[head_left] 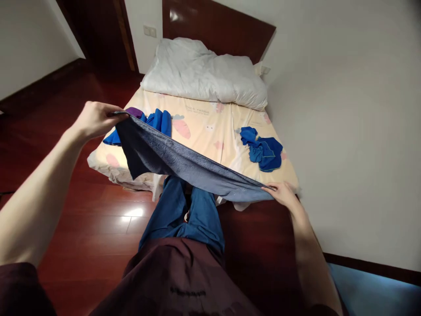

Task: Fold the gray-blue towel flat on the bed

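A grey-blue towel (194, 164) is stretched between my two hands above the near edge of the bed. My left hand (98, 117) pinches its upper left corner, and my right hand (282, 193) pinches the right end, held lower. The towel slants down from left to right, and its left part hangs in a dark fold. Behind the left end lie folded blue cloths (159, 120) and a purple cloth (134, 112), partly hidden. On the right side of the bed rests a crumpled blue cloth (263, 149).
The bed (204, 127) has a cream sheet with a strawberry print. A white quilt (207, 72) is heaped by the dark headboard (213, 22). A wall (355, 131) stands close on the right. Reddish wooden floor (98, 219) surrounds my legs.
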Available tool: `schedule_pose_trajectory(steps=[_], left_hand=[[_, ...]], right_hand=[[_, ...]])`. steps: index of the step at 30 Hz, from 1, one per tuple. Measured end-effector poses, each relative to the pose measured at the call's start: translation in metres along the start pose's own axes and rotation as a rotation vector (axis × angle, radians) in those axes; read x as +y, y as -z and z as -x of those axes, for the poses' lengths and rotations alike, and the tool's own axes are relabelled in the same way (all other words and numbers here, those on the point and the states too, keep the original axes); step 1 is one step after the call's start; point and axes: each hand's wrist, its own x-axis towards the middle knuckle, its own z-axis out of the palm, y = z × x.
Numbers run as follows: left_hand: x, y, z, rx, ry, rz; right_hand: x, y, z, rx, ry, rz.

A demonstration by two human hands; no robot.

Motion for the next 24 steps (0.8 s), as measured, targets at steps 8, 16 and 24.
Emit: schedule_pose_trajectory(steps=[8,16,24], left_hand=[[0.013,0.010,-0.008,-0.114,0.269,0.337],[0.040,-0.006,-0.021,-0.049,0.301,0.584],[0.039,-0.055,-0.027,-0.185,0.392,0.413]], right_hand=[[-0.017,0.065,-0.025,0.151,-0.216,-0.202],[-0.024,0.133,-0.034,0.208,-0.204,-0.597],[-0.011,0.130,-0.034,0.158,-0.373,-0.341]])
